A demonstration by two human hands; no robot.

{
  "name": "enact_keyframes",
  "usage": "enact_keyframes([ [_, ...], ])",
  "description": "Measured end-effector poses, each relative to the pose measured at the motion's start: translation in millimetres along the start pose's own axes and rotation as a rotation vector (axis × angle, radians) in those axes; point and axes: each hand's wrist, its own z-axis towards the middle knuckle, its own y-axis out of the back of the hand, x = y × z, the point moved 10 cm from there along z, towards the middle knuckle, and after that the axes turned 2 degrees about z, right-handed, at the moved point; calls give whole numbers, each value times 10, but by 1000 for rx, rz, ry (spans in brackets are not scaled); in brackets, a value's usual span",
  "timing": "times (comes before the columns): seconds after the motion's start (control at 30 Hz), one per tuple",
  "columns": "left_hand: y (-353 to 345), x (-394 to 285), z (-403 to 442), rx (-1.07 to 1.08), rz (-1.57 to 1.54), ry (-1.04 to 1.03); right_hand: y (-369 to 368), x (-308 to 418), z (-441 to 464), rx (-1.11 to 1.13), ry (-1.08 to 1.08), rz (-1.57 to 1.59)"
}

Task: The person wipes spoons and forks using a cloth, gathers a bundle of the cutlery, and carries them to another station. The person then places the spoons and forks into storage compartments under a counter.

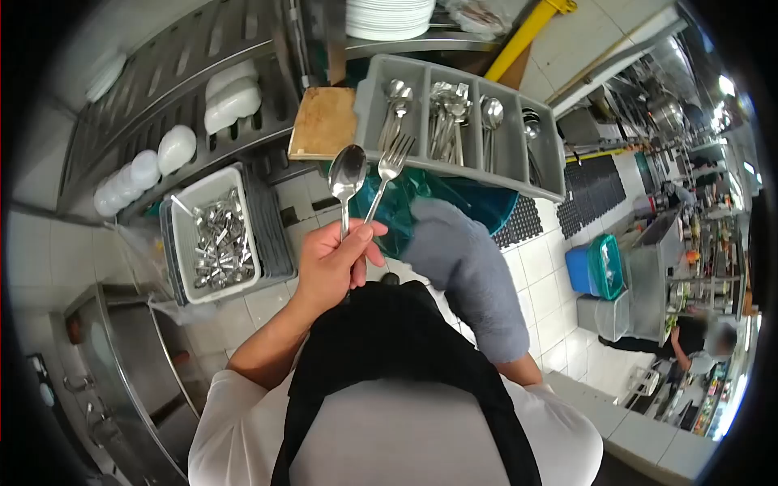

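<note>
My left hand (339,255) is closed on the handles of a metal spoon (348,176) and a fork (394,158), both held upright and fanned apart. A grey towel (466,267) covers my right hand and most of that forearm, so its fingers are hidden. Just beyond the hands sits a grey cutlery tray (506,162) with several compartments. Spoons (491,117) and other cutlery stand in them. To the left, a white bin (185,243) holds a jumbled heap of cutlery (220,247).
Stacked white plates (389,18) stand behind the tray, beside a wooden block (324,121). White bowls (177,150) line a slatted metal rack at left. A metal sink (121,356) is at lower left. A blue bin (590,266) and another person (689,344) are farther right.
</note>
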Motion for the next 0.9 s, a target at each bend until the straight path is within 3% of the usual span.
enact_keyframes([
  [0.03, 6, -46, 47, 17, 8, -5, -50, 270, 227, 37, 205, -340],
  [0.07, 28, -96, 99, 36, 12, -7, -176, 518, 471, -102, 370, -372],
  [0.1, 472, -525, 203, 37, 304, -74, -247, 862, 660, -256, 526, -420],
  [0.13, 443, -536, 266, 69, 348, -79, -97, 1010, 556, -412, 501, -271],
  [0.23, 356, -460, 209, 105, 446, -27, -31, 845, 579, -441, 380, -360],
  [0.33, 358, -395, 159, 95, 450, 14, 254, 1235, 451, -580, 460, -317],
  [0.47, 446, -358, 80, 98, 537, -1, 491, 1111, 444, -814, 461, -160],
  [0.57, 471, -470, 31, 75, 671, -103, 329, 1219, 480, -806, 454, -610],
  [0.73, 562, -607, 116, -32, 602, -220, -220, 1130, 948, -584, 419, -720],
  [0.8, 604, -615, 141, -80, 567, -240, -419, 1132, 865, -427, 453, -655],
  [0.9, 722, -446, 184, -81, 604, -140, -432, 1144, 751, -378, 458, -462],
])
